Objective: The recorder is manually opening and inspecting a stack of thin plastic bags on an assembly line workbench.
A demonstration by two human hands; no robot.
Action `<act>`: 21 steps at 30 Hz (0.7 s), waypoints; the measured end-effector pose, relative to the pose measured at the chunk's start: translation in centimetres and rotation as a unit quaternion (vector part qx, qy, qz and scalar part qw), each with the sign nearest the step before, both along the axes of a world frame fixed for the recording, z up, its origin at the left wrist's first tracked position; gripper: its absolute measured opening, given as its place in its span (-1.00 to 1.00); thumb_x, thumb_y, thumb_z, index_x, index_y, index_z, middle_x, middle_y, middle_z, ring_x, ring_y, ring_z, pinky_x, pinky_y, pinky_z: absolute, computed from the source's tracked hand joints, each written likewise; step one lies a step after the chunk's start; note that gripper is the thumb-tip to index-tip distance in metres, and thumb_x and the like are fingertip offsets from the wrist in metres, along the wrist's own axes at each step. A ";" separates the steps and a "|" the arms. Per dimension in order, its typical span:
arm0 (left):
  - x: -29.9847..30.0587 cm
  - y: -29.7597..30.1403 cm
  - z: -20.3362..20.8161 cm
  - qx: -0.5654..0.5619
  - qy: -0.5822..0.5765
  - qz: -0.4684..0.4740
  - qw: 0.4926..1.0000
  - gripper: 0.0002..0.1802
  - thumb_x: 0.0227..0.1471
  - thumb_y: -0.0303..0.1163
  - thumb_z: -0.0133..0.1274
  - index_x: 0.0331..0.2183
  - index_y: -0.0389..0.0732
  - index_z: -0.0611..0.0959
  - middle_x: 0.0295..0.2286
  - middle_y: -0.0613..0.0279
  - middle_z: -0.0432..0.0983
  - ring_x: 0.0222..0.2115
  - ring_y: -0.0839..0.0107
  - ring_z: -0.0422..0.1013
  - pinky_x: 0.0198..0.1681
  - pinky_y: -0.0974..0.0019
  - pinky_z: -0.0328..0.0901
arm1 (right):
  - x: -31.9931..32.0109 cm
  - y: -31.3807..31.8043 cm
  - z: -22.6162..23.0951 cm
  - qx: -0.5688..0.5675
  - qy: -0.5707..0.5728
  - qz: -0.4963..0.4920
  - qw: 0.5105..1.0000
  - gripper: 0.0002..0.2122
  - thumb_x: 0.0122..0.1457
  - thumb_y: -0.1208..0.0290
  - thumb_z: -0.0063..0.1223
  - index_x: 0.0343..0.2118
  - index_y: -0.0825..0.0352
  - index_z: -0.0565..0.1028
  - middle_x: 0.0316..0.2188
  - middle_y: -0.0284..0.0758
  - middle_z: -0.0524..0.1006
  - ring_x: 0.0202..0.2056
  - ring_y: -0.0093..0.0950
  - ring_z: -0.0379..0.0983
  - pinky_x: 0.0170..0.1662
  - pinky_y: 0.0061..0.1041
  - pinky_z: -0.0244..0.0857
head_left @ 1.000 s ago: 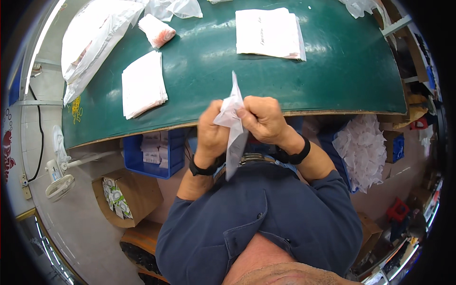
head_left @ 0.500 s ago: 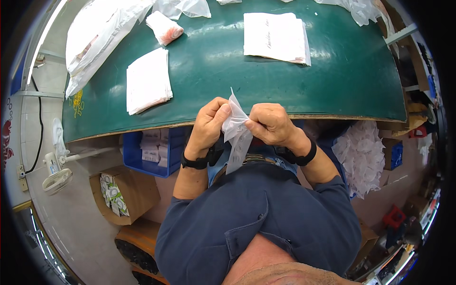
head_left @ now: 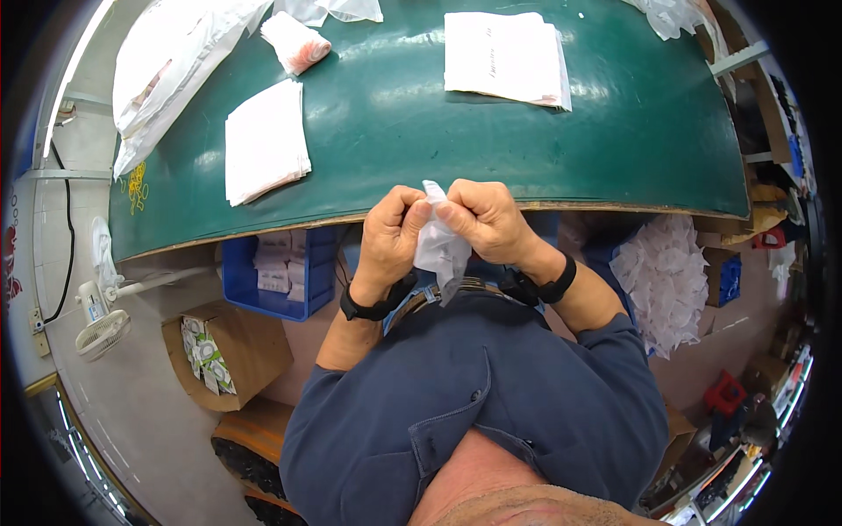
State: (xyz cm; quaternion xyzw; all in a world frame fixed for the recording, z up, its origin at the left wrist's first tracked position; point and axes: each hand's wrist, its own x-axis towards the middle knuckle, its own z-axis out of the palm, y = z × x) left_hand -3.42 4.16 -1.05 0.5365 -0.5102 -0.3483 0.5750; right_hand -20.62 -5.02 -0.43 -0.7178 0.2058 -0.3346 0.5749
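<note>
A translucent white plastic bag [head_left: 441,252] hangs crumpled between my two hands, just in front of the table's near edge. My left hand [head_left: 391,230] is closed, its thumb and fingers pinching the bag's upper left side. On the other side, my right hand [head_left: 488,219] grips the top edge with its thumb pressed over the plastic. The two hands are close together, and the bag's lower end dangles over my waist. Whether anything is inside the bag, I cannot tell.
On the green table [head_left: 377,131] lie a left paper stack [head_left: 267,145], a right stack [head_left: 504,57], a rolled white bundle [head_left: 296,44] and yellow rubber bands [head_left: 137,186]. Below stand a blue crate [head_left: 263,298] with packets, a cardboard box [head_left: 254,351] and a heap of plastic bags [head_left: 660,280].
My hands have drawn closer together and the bag is bunched differently, its top point lower and its tail shorter in view. The view has shifted slightly.
</note>
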 end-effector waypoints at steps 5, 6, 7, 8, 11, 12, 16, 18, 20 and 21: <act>0.3 0.4 0.4 0.038 -0.017 -0.011 0.999 -0.77 0.29 -0.32 0.10 -0.36 -0.28 0.57 -0.52 0.41 0.41 -0.50 0.62 0.24 -0.44 0.46 0.20 | 0.2 -0.2 0.4 -0.019 0.012 -0.002 1.000 -0.71 0.35 0.36 0.09 -0.53 0.36 0.42 -0.66 -0.48 0.30 -0.58 -0.69 0.14 -0.55 -0.55 0.08; 0.3 0.3 0.4 0.062 0.021 -0.026 0.998 -0.76 0.29 -0.32 0.10 -0.37 -0.28 0.57 -0.53 0.41 0.40 -0.50 0.61 0.24 -0.45 0.45 0.20 | 0.3 -0.4 0.5 -0.012 0.003 -0.009 1.000 -0.70 0.35 0.36 0.09 -0.53 0.36 0.42 -0.66 -0.48 0.29 -0.58 -0.68 0.14 -0.55 -0.55 0.07; 0.4 0.2 0.4 0.091 0.057 -0.038 0.994 -0.76 0.29 -0.32 0.10 -0.38 -0.28 0.57 -0.53 0.41 0.39 -0.51 0.61 0.24 -0.45 0.45 0.20 | 0.3 -0.7 0.6 -0.007 -0.007 -0.017 1.000 -0.70 0.35 0.36 0.09 -0.53 0.36 0.42 -0.66 -0.47 0.29 -0.58 -0.68 0.14 -0.55 -0.55 0.07; 0.4 0.1 0.4 0.080 0.057 -0.044 0.994 -0.76 0.29 -0.32 0.10 -0.38 -0.28 0.57 -0.53 0.41 0.39 -0.51 0.61 0.24 -0.45 0.45 0.20 | 0.2 -0.9 0.6 0.002 -0.007 -0.026 1.000 -0.70 0.35 0.36 0.09 -0.54 0.36 0.42 -0.67 -0.47 0.29 -0.58 -0.67 0.14 -0.55 -0.55 0.07; 0.6 -0.1 0.4 0.017 -0.022 -0.047 0.998 -0.76 0.29 -0.32 0.09 -0.39 -0.26 0.56 -0.56 0.43 0.35 -0.52 0.62 0.20 -0.46 0.45 0.18 | -0.1 -1.1 0.7 -0.040 -0.003 -0.024 0.999 -0.70 0.35 0.35 0.09 -0.53 0.36 0.42 -0.66 -0.45 0.31 -0.58 -0.67 0.14 -0.55 -0.54 0.08; 0.7 -0.1 0.3 0.038 -0.023 -0.048 0.998 -0.76 0.29 -0.32 0.09 -0.39 -0.26 0.56 -0.56 0.43 0.35 -0.52 0.62 0.20 -0.46 0.45 0.18 | -0.2 -1.2 0.7 -0.055 0.002 -0.026 0.998 -0.70 0.35 0.35 0.09 -0.53 0.36 0.42 -0.66 -0.45 0.31 -0.58 -0.67 0.15 -0.55 -0.54 0.08; 0.9 -0.3 0.1 0.046 0.010 -0.037 0.998 -0.75 0.29 -0.33 0.08 -0.40 -0.27 0.56 -0.58 0.42 0.32 -0.53 0.63 0.18 -0.47 0.45 0.16 | -0.1 -1.2 0.4 -0.021 0.020 -0.028 0.999 -0.70 0.34 0.33 0.11 -0.51 0.36 0.43 -0.66 -0.41 0.33 -0.59 -0.64 0.17 -0.55 -0.52 0.10; 1.0 -0.3 -0.1 0.029 0.015 -0.034 0.999 -0.75 0.29 -0.32 0.09 -0.41 -0.27 0.55 -0.58 0.42 0.32 -0.53 0.63 0.18 -0.48 0.45 0.16 | 0.0 -1.5 0.1 -0.033 0.016 -0.012 0.999 -0.70 0.34 0.32 0.11 -0.50 0.36 0.43 -0.66 -0.41 0.33 -0.59 -0.64 0.17 -0.54 -0.52 0.11; 1.1 -0.3 -0.2 0.020 0.019 -0.032 0.999 -0.74 0.29 -0.32 0.09 -0.41 -0.27 0.55 -0.59 0.41 0.31 -0.53 0.63 0.18 -0.48 0.45 0.16 | 0.2 -1.8 -0.1 -0.043 0.021 0.014 0.999 -0.71 0.34 0.31 0.12 -0.49 0.37 0.43 -0.65 -0.40 0.34 -0.59 -0.63 0.18 -0.54 -0.52 0.12; 1.1 -0.3 -0.2 0.034 0.010 -0.047 0.998 -0.74 0.29 -0.32 0.09 -0.41 -0.27 0.55 -0.59 0.41 0.32 -0.53 0.62 0.18 -0.48 0.44 0.16 | 0.3 -1.7 -0.3 -0.042 0.028 0.020 0.999 -0.71 0.34 0.31 0.12 -0.49 0.37 0.43 -0.65 -0.40 0.34 -0.59 -0.63 0.18 -0.54 -0.52 0.12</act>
